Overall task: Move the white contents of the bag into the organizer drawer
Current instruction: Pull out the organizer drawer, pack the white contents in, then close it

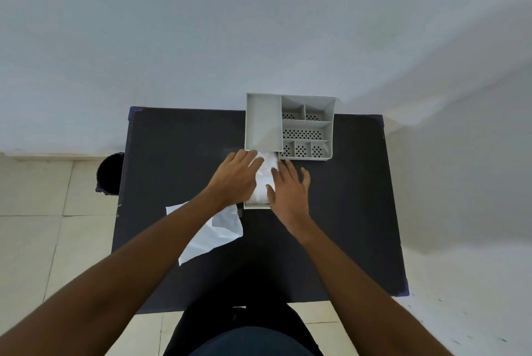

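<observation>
A grey organizer (263, 122) stands at the far edge of the dark table (178, 142). Its drawer (256, 206) is pulled out toward me under the left compartment. White soft contents (266, 174) fill the drawer. My left hand (234, 177) lies flat on their left side, fingers spread. My right hand (289, 191) rests palm down on their right side, fingers apart. Both hands press on the white stuff without gripping it. The white bag (213, 233) lies flat on the table, partly hidden under my left forearm.
The organizer's right half has several small perforated compartments (302, 133). A dark round bin (109, 174) stands on the tiled floor left of the table. A pale wall rises right behind the organizer.
</observation>
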